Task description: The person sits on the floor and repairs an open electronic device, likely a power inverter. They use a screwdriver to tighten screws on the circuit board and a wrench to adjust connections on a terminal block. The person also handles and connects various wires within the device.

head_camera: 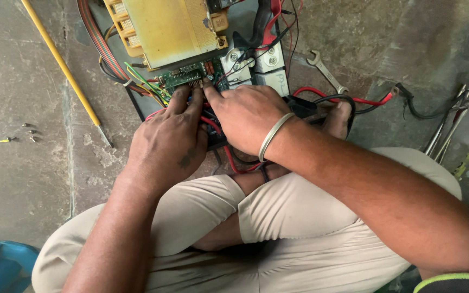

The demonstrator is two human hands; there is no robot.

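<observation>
A green circuit board (183, 76) lies on the floor in front of me, just below a large yellowed transformer block (166, 27). My left hand (166, 144) rests with its fingertips on the lower edge of the board, among red wires (212, 125). My right hand (245, 116), with a metal bangle on the wrist, presses its thumb and forefinger at the same edge of the board. Both hands pinch at a small part there; the part itself is hidden by the fingers. White terminal blocks (256, 65) sit to the right of the board.
A long yellow-handled screwdriver (63, 70) lies at the left, with a few small screws (28, 132) beside it. A spanner (326, 70) lies at the upper right; red and black cables (348, 99) and metal probes (459, 116) are on the right. A blue container corner (1, 266) shows bottom left.
</observation>
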